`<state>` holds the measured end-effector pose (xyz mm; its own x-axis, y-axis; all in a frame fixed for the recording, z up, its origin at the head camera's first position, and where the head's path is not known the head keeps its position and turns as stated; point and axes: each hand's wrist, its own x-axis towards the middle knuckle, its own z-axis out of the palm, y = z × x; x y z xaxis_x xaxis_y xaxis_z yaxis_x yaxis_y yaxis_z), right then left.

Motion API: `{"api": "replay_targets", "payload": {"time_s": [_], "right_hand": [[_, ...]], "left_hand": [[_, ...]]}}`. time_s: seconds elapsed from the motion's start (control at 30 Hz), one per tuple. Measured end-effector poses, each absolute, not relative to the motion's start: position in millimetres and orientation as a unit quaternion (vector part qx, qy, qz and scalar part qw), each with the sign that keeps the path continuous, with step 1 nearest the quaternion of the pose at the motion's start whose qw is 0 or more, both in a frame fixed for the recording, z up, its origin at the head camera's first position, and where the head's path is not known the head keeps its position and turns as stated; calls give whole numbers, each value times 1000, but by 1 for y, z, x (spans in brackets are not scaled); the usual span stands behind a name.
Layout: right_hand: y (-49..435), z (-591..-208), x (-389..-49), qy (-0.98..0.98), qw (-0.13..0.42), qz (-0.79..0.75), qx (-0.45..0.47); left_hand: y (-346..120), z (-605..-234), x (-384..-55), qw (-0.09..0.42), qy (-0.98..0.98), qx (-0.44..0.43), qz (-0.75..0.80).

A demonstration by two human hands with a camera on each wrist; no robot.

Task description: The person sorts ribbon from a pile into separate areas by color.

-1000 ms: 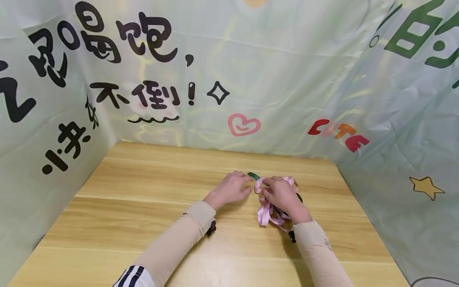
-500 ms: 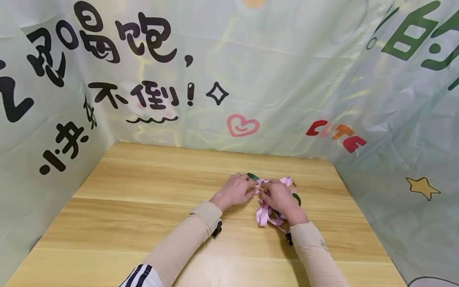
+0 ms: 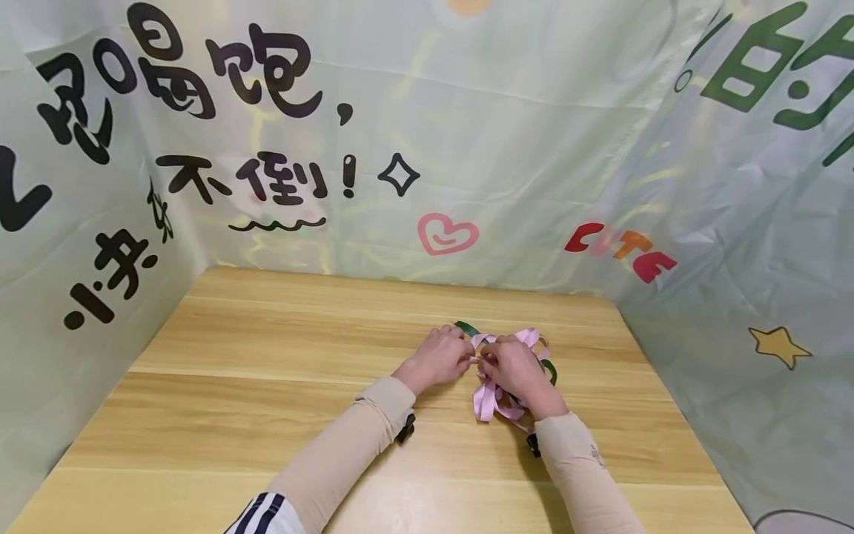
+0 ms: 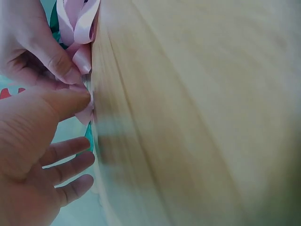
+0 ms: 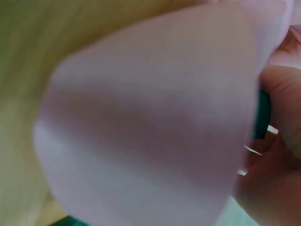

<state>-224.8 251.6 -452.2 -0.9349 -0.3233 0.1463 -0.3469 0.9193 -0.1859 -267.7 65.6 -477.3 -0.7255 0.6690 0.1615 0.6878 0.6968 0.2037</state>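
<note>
A loose tangle of pink ribbon (image 3: 488, 399) lies on the wooden table, mixed with dark green ribbon (image 3: 465, 327). With thumb and forefinger, my left hand (image 3: 440, 356) pinches a pink strand at the tangle's left side. In the left wrist view, this hand's other fingers (image 4: 70, 167) are spread apart from the ribbon. My right hand (image 3: 517, 369) is over the tangle and pinches the same pink part close beside the left fingertips. A blurred pink loop (image 5: 146, 122) fills most of the right wrist view and hides part of the right hand.
The wooden table (image 3: 280, 334) runs up to a printed cloth backdrop (image 3: 373, 111) at the back, with cloth also on the left and right. Each sleeve cuff has a small black device, such as the one (image 3: 405, 430) on the left wrist.
My left hand has moved right, from beside the tangle to the pink ribbon, and now pinches it. The right hand stays over the tangle, its fingertips now close to the left ones.
</note>
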Motion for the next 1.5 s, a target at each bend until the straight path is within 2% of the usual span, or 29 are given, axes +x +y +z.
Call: {"api": "replay_targets", "payload": {"time_s": [0.43, 0.8, 1.3, 1.5], "right_hand": [[249, -455, -225, -968, 98, 108, 202], [253, -444, -229, -966, 138, 110, 190], [252, -424, -230, -974, 119, 132, 144], [254, -421, -231, -969, 133, 147, 145]], "left_hand": [[63, -473, -264, 40, -920, -376, -105], [27, -459, -270, 39, -922, -346, -168], [-35, -436, -276, 101, -919, -308, -223], [-57, -432, -277, 123, -922, -296, -215]]}}
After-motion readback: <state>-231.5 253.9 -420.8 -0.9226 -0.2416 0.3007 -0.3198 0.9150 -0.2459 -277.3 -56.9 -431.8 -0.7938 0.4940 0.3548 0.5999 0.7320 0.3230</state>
